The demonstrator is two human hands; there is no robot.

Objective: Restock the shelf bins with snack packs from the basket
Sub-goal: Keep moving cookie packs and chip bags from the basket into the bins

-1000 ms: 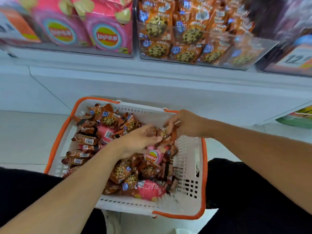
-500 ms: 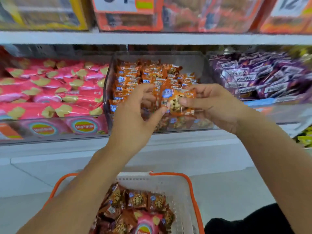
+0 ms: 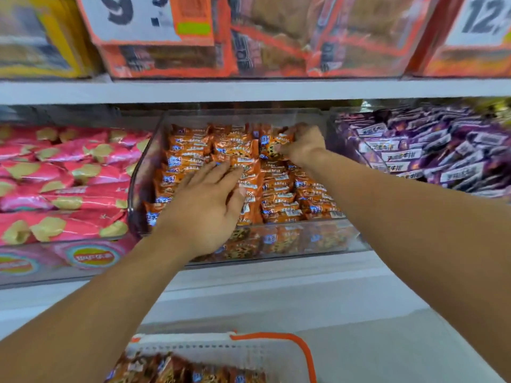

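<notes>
A white basket point(image 3: 276, 352) with an orange rim sits lowest and nearest at the foot of the shelving, cookie snack packs point(image 3: 177, 371) heaped inside it, well below both hands. Above it, two bare forearms reach up and into the clear middle bin point(image 3: 318, 241) on the lower shelf point(image 3: 249, 275), which is packed with rows of orange cookie packs point(image 3: 279, 194). The left hand point(image 3: 206, 205) lies palm down over the front rows of that bin, fingers straight and loosely spread, fingertips touching the wrappers and holding none. Farther in, near the back right of the same bin, the right hand point(image 3: 302, 145) has its fingers curled around a held orange pack point(image 3: 272, 145), which sits just above the stocked rows; whether it touches them cannot be told. To the left of the middle bin stands a bin of pink chip bags point(image 3: 63, 186); to the right, a bin of purple packs point(image 3: 431, 153). On the upper shelf point(image 3: 249, 91), beyond the hands, orange boxes point(image 3: 276, 40) carry white price cards point(image 3: 130, 17), blurred.
</notes>
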